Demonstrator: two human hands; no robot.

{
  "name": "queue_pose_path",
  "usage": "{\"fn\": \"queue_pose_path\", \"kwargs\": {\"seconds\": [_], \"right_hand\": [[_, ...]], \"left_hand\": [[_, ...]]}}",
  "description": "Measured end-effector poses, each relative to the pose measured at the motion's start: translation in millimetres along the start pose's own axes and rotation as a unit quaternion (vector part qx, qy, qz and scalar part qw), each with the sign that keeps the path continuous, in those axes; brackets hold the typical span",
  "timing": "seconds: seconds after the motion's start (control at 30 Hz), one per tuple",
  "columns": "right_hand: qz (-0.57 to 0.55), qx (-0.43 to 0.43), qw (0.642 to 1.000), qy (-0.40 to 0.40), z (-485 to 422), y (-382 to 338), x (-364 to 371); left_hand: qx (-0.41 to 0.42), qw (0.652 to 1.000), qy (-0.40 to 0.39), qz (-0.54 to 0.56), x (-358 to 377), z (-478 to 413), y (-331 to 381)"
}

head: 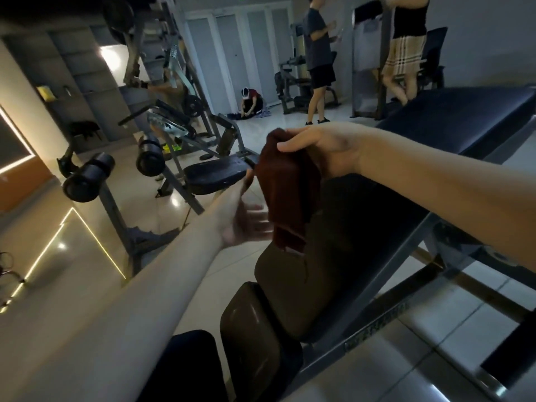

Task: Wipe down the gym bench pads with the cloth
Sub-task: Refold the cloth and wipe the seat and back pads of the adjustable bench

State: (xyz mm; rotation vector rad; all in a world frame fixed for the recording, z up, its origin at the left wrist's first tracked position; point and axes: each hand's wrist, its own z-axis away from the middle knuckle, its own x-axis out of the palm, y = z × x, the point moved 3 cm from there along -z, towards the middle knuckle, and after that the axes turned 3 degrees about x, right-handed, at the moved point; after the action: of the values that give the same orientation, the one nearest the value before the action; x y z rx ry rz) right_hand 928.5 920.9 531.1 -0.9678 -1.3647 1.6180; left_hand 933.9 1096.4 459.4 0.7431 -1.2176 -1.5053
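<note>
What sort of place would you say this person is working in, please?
Most likely an indoor gym: a long black padded incline bench fills the foreground, black cylindrical foam roller pads stand left, and a grey metal weight machine stands behind.

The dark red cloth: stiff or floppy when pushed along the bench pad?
Probably floppy: the cloth droops in folds from the right hand gripping its top. Likely light, since one hand carries it. May bunch when pushed.

**Incline bench (pixel 377 233) on pale floor tiles (pixel 452 340)**

Slanted dark back pad (pixel 458 114), two glossy brown seat pads (pixel 290 294) at its lower end. Carried on a grey steel frame (pixel 377 326), standing on the tiles. Left of the bench, another padded machine (pixel 214 175).
</note>
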Motion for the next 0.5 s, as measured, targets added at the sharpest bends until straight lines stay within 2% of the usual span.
{"fn": "queue_pose_path", "kwargs": {"seconds": [0.1,0.2,0.37,0.5], "right_hand": [[-0.066,-0.041,0.997,0.012,1,-1,3],[-0.105,-0.054,0.993,0.028,4,-1,3],[-0.124,-0.069,0.988,0.059,5,-3,-2],[-0.118,-0.064,0.989,0.067,5,0,-2]], "left_hand": [[-0.017,0.983,-0.066,0.169,12,9,-17],[-0.036,0.968,-0.067,0.24,15,9,-25],[-0.026,0.976,-0.062,0.205,-1,7,-32],[0.006,0.992,-0.063,0.105,-5,7,-27]]}}
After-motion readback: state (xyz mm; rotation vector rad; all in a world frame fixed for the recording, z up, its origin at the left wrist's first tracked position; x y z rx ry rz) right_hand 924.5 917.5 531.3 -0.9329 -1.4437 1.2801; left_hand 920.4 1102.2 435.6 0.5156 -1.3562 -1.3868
